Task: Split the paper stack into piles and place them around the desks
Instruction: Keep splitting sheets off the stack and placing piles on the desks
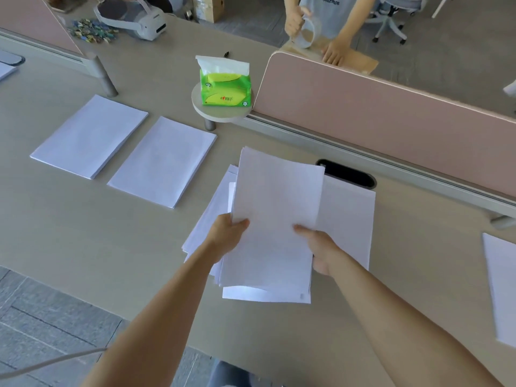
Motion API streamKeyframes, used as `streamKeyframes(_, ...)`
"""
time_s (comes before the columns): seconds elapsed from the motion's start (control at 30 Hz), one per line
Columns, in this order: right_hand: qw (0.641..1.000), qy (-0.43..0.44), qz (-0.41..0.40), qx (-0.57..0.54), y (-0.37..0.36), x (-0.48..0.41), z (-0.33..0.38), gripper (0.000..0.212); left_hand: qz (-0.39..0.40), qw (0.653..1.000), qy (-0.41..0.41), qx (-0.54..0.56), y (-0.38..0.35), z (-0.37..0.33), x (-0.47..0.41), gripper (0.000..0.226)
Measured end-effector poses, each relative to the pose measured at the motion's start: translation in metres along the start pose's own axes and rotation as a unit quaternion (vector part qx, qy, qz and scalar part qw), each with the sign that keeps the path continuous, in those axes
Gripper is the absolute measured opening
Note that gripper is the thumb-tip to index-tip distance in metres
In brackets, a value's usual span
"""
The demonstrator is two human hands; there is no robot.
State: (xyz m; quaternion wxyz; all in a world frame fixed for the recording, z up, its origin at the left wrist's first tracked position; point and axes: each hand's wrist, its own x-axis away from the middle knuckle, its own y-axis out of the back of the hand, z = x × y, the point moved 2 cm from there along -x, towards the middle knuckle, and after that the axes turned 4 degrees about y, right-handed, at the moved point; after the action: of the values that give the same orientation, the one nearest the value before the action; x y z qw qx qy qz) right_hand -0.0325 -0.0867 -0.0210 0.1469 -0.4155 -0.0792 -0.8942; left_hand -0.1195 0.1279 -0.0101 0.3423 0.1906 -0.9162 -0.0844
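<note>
**Sheaf held over the stack**

A sheaf (276, 219) is gripped at its near end by both hands. The left hand (227, 233) is curled round the left edge, and the right hand (321, 251) pinches the right edge, thumb on top. It is held just above the loose stack (349, 227), long axis pointing away from the person. Left piles (163, 162) are already laid on the desk (83, 233). The gap before the right pile (499, 289) is judged the likely next spot, nearer the right hand.

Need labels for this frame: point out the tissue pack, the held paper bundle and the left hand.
tissue pack (226, 96), head view, on its green front face.
held paper bundle (276, 196), head view, middle of the top sheet.
left hand (226, 233), head view, back of the hand.
</note>
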Motion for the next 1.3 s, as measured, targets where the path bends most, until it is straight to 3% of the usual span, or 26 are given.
streamKeyframes(0.13,0.992,-0.018,-0.058,0.112,-0.004,-0.005,-0.023,0.047,-0.044,0.990,0.119,-0.066,-0.015,0.039,0.003,0.035)
streamKeyframes(0.23,0.985,-0.026,-0.059,0.158,-0.012,0.002,-0.027,0.041,-0.067,0.972,0.186,-0.125,-0.017,0.062,0.008,0.039)
streamKeyframes(0.47,0.972,0.012,-0.040,0.229,-0.020,-0.003,-0.034,0.023,-0.061,0.984,0.170,-0.002,-0.010,0.077,0.012,0.013)
streamKeyframes(0.57,0.973,0.062,-0.026,0.221,-0.019,-0.001,-0.032,0.017,-0.048,0.987,0.150,0.007,-0.003,0.071,0.017,0.013)
streamKeyframes(0.67,0.979,0.097,-0.010,0.178,-0.006,0.005,-0.024,0.025,-0.034,0.988,0.145,0.036,0.003,0.060,0.018,0.019)
streamKeyframes(0.8,0.984,0.142,-0.014,0.107,0.025,0.022,-0.004,0.024,-0.011,0.993,0.099,0.064,-0.008,0.028,0.019,0.028)
streamKeyframes(0.9,0.977,0.201,-0.026,0.069,0.058,0.046,0.014,0.023,0.036,0.983,0.060,0.172,-0.040,-0.006,0.028,0.025)
streamKeyframes(1.0,0.961,0.265,-0.075,0.017,0.111,0.072,0.026,0.017,0.092,0.960,0.055,0.260,-0.086,-0.034,0.043,0.041)
streamKeyframes(1.07,0.945,0.308,-0.107,-0.019,0.154,0.091,0.027,0.012,0.088,0.961,0.027,0.260,-0.124,-0.054,0.058,0.044)
streamKeyframes(1.2,0.926,0.350,-0.108,-0.090,0.242,0.127,0.015,0.012,0.061,0.970,-0.105,0.210,-0.213,-0.093,0.103,0.017)
streamKeyframes(1.3,0.918,0.370,-0.100,-0.099,0.304,0.147,0.001,0.016,0.072,0.968,-0.170,0.170,-0.269,-0.111,0.129,0.041)
